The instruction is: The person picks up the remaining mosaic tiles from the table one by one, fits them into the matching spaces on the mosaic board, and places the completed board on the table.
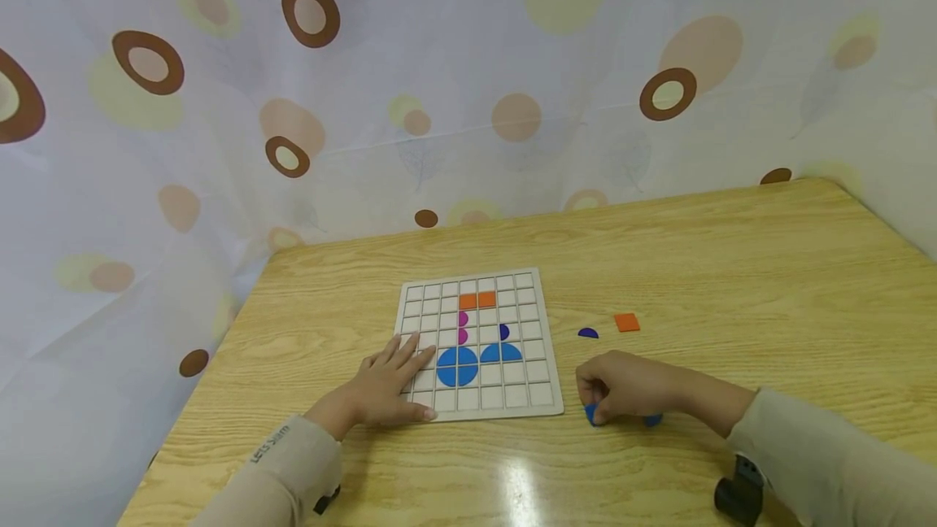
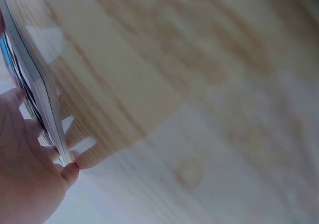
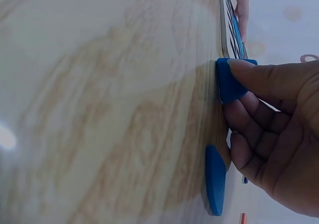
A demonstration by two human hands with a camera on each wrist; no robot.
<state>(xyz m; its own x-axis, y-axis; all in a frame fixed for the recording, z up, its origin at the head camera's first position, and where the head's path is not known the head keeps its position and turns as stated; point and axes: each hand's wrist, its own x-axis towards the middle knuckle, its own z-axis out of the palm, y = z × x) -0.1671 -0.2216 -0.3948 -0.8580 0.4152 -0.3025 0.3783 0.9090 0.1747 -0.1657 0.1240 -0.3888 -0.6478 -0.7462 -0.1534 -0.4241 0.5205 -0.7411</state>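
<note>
A white grid board (image 1: 516,397) lies on the wooden table, with blue quarter-circle tiles (image 1: 447,358), orange square tiles (image 1: 486,299), magenta half-circle tiles (image 1: 463,337) and a dark blue half-circle tile (image 1: 504,333) in its cells. My left hand (image 1: 388,387) rests spread over the board's left front corner, fingers straight. Right of the board, my right hand (image 1: 629,385) pinches a blue tile (image 3: 230,82) between thumb and fingers, close over the table. Another blue tile (image 3: 215,180) lies on the table beneath that hand, partly hidden by it in the head view.
Beyond the right hand, a loose dark blue half-circle tile (image 1: 588,333) and an orange square tile (image 1: 626,322) lie on the wooden table (image 1: 732,283). A patterned curtain (image 1: 468,63) hangs behind the table's back edge.
</note>
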